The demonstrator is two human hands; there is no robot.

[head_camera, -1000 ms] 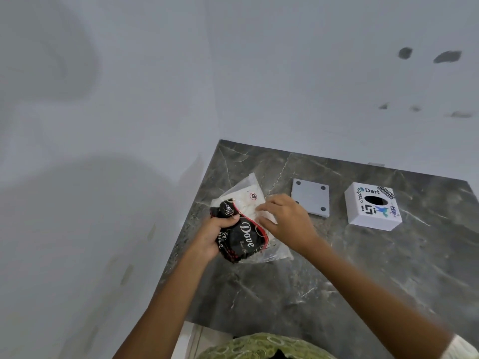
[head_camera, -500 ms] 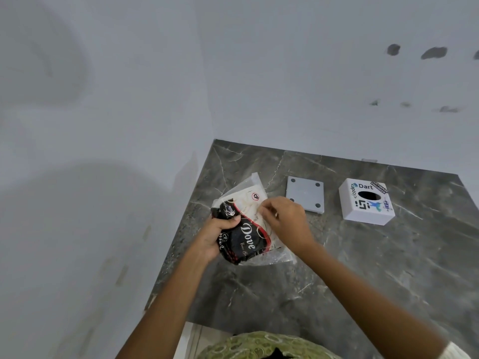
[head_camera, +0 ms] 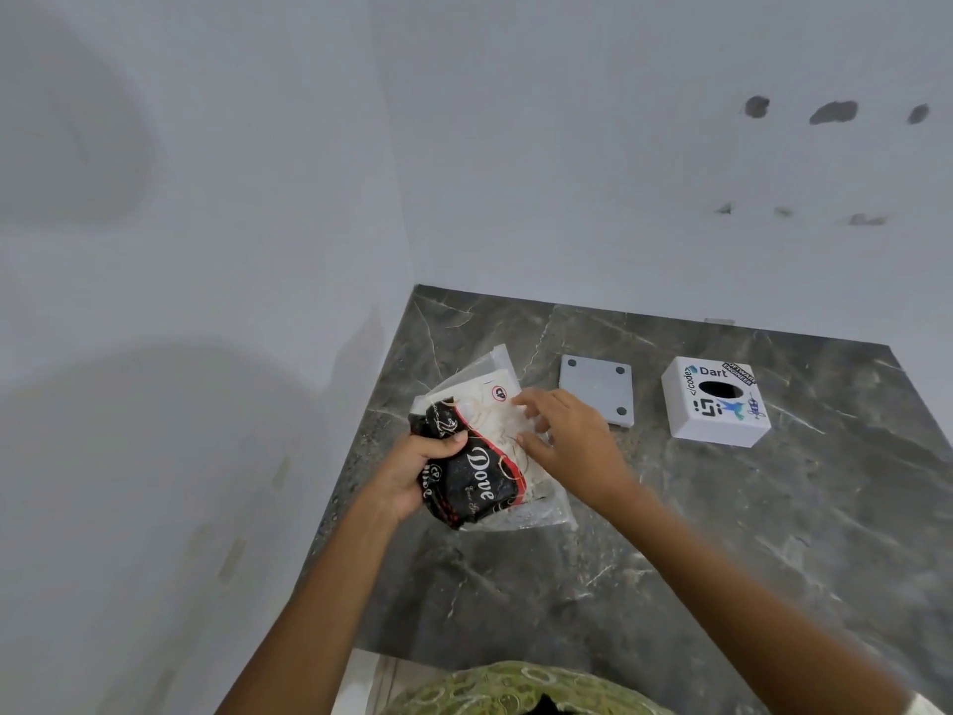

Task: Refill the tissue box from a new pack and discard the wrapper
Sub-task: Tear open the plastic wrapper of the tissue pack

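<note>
Surveying from the largest item down, we record a dark marble counter (head_camera: 696,559) set into a corner of pale walls. Near its back edge stands the white tissue box (head_camera: 716,402), stickered, its oval slot facing up and showing dark — we judge it unfilled. Just left of the box, apart from it, lies a grey square plate (head_camera: 598,388) with corner holes, probably the box's base.

The tissue pack (head_camera: 482,451) sits toward the back-left corner of the counter, its long axis running from the near edge away toward the back wall. Its black printed wrapper is bunched at the near-left end; white tissue shows at the far end.

The left hand (head_camera: 417,469) clenches the bunched black end, thumb over the top. The right hand (head_camera: 564,441) lies on the pack's right flank with fingers loosely extended over the white part, thumb beneath; we cannot tell whether it pinches the film.

Our judgement: the wrapper is not yet off. The box lies to the right of the pack, nearer the right hand — that hand should carry the tissues over.
</note>
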